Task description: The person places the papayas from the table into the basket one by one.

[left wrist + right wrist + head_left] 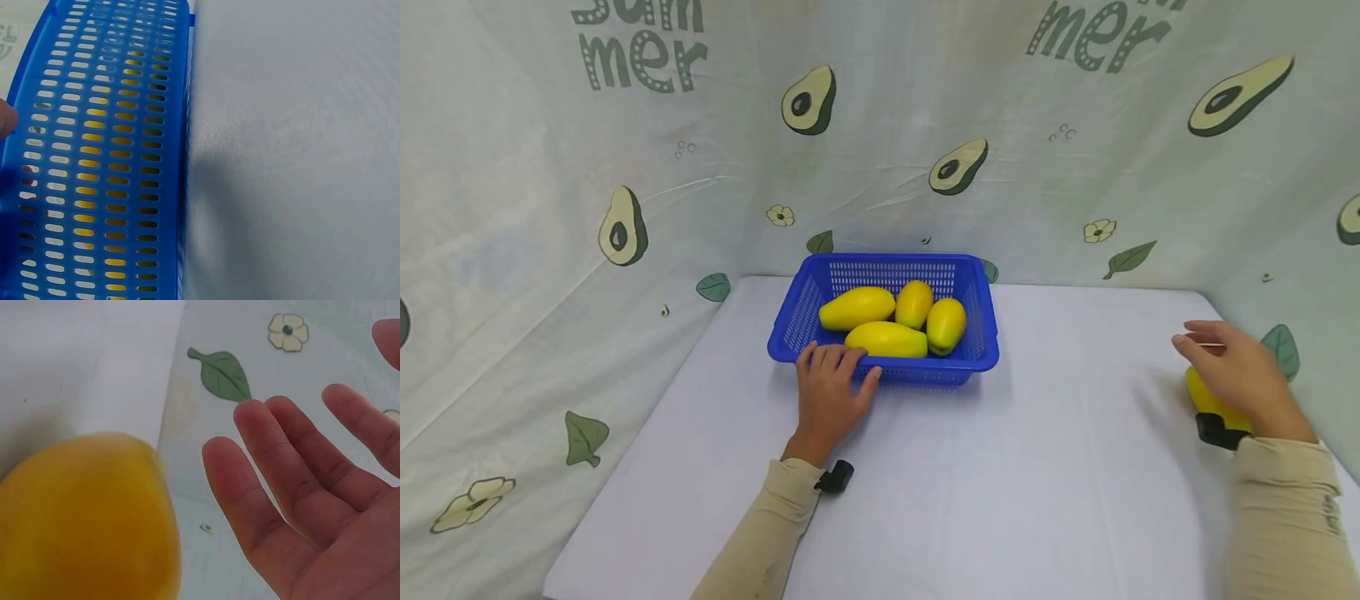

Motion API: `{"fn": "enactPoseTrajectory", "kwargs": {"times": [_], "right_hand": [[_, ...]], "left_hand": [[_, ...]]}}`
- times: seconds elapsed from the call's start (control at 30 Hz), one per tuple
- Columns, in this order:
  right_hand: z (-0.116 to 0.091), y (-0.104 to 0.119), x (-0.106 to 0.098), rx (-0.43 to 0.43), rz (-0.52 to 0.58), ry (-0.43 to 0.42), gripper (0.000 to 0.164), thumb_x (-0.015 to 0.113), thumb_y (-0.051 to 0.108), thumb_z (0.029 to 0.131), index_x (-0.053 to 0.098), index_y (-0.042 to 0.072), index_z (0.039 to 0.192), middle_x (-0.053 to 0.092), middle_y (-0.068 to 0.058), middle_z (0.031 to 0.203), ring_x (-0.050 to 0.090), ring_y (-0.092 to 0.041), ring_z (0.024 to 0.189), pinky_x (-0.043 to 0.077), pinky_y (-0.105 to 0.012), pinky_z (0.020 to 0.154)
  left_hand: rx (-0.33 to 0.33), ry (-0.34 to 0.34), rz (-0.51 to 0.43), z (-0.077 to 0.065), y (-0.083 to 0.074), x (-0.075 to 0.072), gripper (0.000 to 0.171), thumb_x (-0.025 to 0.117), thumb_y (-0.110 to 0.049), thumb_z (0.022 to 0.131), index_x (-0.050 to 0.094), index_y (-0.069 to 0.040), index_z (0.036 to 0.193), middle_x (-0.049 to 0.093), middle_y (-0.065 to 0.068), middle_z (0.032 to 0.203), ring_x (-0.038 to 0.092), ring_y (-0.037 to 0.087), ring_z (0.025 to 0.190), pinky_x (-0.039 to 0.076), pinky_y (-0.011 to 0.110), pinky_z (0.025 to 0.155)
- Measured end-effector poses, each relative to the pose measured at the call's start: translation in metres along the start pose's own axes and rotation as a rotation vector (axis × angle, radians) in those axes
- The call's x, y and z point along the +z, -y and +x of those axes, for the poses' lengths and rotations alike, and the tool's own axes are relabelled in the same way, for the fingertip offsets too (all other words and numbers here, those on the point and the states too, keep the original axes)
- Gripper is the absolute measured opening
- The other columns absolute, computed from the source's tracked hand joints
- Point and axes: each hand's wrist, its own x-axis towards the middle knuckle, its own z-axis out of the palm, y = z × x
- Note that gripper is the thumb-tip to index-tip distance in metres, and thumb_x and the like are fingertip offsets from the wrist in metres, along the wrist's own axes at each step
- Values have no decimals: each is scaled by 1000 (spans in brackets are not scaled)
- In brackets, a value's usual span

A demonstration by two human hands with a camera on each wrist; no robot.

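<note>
A blue plastic basket [790, 333] with slotted walls sits at the back middle of the table, holding several smooth, oblong yellow papaya-like fruits [886, 339]. My left hand [829, 400] holds its front rim, fingers over the edge and thumb against the outer side. The basket's wall [87, 150] fills the left part of the left wrist view, yellow showing through its slots. Off to the right, my right hand [1243, 371] hovers over another yellow fruit [87, 525], partly hidden beneath it in the head view. Its fingers [275, 450] are extended and apart from the fruit.
The table [1037, 467] has a white cover. Behind it and along both sides hangs a pale cloth [880, 167] printed with avocados, leaves and flowers. A dark wrist camera [837, 477] is worn at the left cuff, another [1221, 432] at the right.
</note>
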Motion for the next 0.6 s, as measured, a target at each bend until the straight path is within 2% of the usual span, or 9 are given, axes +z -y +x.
{"fn": "enactPoseTrajectory", "kwargs": {"times": [0.3,0.47,0.6], "right_hand": [[-9,-22,-4,150,-61,-65,76,42,50,104,30,-9,150,33,-43,141,33,-58,119,37,-73,94],[-11,-33,-7,162,-120,-40,78,45,50,103,32,-13,146,31,-47,135,33,-60,115,37,-74,92],[-10,-39,-10,170,-120,-19,80,45,52,102,30,-13,147,30,-49,133,33,-61,112,38,-74,90]], "left_hand": [[0,12,2,-2,-3,0,37,65,-42,94,70,-10,113,66,9,104,58,31,107,26,57,111],[-10,24,3,-3,-3,-2,37,65,-41,94,70,-10,113,66,9,105,58,31,108,25,57,112],[-16,29,2,-2,-2,-3,37,63,-41,95,70,-10,114,65,9,106,58,30,109,24,56,113]]}}
